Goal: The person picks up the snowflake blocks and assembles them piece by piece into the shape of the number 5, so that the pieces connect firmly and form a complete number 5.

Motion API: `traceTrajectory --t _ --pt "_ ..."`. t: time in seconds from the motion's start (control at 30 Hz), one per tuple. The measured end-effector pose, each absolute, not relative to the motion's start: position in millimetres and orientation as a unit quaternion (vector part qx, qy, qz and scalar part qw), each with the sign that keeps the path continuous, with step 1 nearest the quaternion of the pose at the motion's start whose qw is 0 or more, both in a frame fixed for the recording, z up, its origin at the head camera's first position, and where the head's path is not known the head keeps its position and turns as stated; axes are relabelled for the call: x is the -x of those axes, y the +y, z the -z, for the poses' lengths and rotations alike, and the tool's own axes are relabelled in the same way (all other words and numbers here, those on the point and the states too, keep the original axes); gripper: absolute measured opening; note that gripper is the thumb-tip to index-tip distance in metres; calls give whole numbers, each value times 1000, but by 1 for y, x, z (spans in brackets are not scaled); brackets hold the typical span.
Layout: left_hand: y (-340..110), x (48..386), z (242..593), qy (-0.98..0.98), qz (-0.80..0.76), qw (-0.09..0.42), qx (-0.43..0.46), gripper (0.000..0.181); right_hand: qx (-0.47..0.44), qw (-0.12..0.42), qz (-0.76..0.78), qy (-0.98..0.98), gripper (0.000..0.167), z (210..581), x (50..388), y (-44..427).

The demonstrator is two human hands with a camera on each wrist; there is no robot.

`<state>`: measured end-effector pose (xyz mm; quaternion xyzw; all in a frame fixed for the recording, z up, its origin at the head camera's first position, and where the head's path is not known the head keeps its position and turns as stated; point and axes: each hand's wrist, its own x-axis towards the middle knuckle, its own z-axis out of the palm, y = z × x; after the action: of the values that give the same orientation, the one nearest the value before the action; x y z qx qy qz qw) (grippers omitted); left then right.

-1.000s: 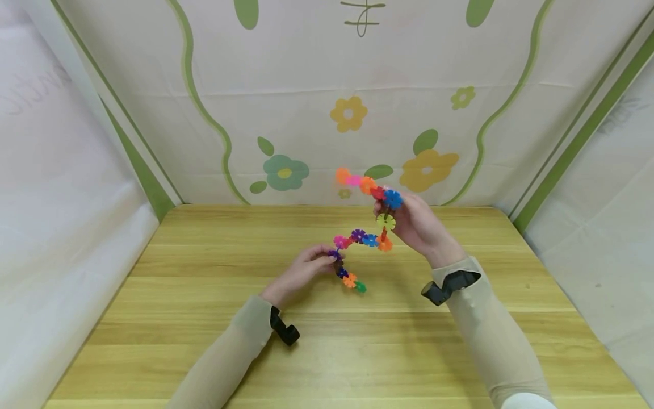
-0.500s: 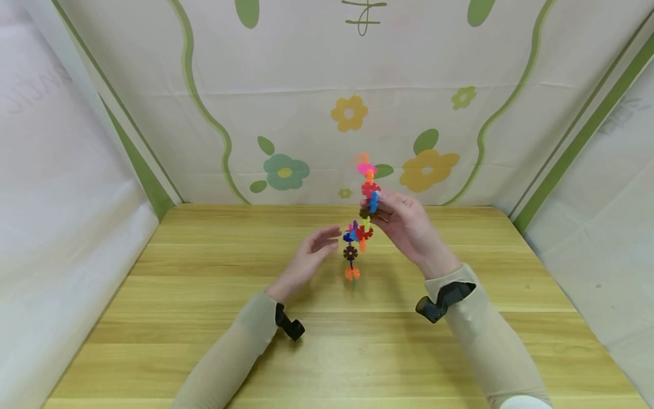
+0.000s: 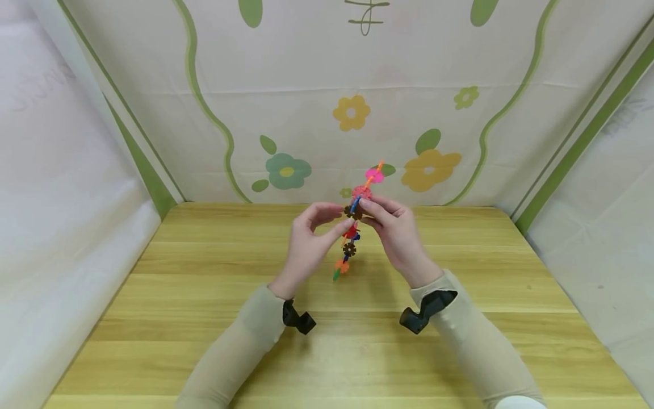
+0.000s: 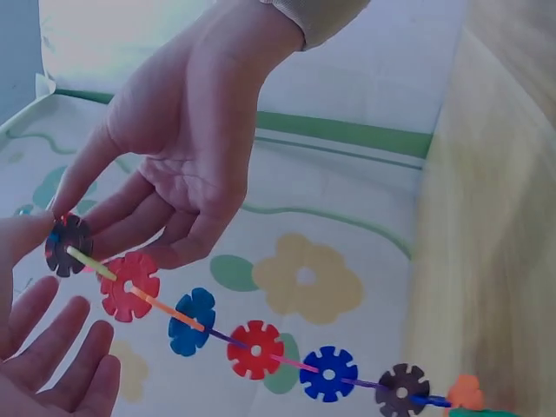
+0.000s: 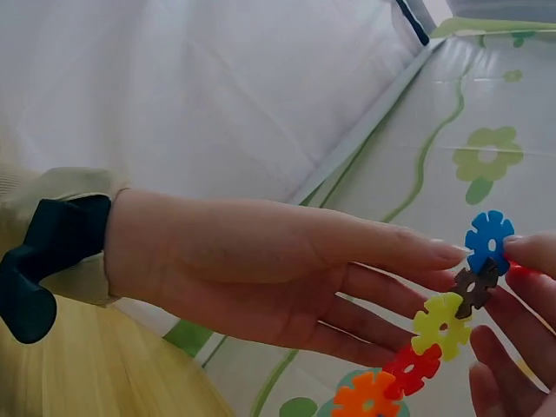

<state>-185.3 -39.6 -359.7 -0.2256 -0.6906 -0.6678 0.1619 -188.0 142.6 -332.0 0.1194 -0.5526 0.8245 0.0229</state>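
A chain of colourful flower-shaped interlocking discs is held up above the table, slanting from an orange disc at its top to a green one at its bottom. The right hand pinches its upper part at the blue disc. From the other side, the left hand grips the brown disc just below, thumb in front and fingers curved behind. In the left wrist view the lower chain hangs free, with red, blue and brown discs in a row. Fingers partly hide the gripped discs.
The wooden table spreads beneath both hands. White cloth printed with flowers stands behind it, and white side walls rise left and right. Black wrist cameras are strapped over the sleeves.
The left hand let go of the chain's lower part, then rose and took hold near the right hand. The chain turned edge-on and now leans, its top shifted right.
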Motion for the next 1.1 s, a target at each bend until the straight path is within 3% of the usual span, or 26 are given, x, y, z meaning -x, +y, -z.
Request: traceTrajectory --t 0.27,0.6,1.1 --pt "-33 186 357 -714 641 207 190 34 -88 56 -789 -606 7 338 186 132" --pt "-32 188 360 -722 634 216 174 31 -80 71 -761 -640 27 343 184 126" --pt "-48 195 353 -720 628 215 201 25 -110 69 -705 -697 37 353 188 146"
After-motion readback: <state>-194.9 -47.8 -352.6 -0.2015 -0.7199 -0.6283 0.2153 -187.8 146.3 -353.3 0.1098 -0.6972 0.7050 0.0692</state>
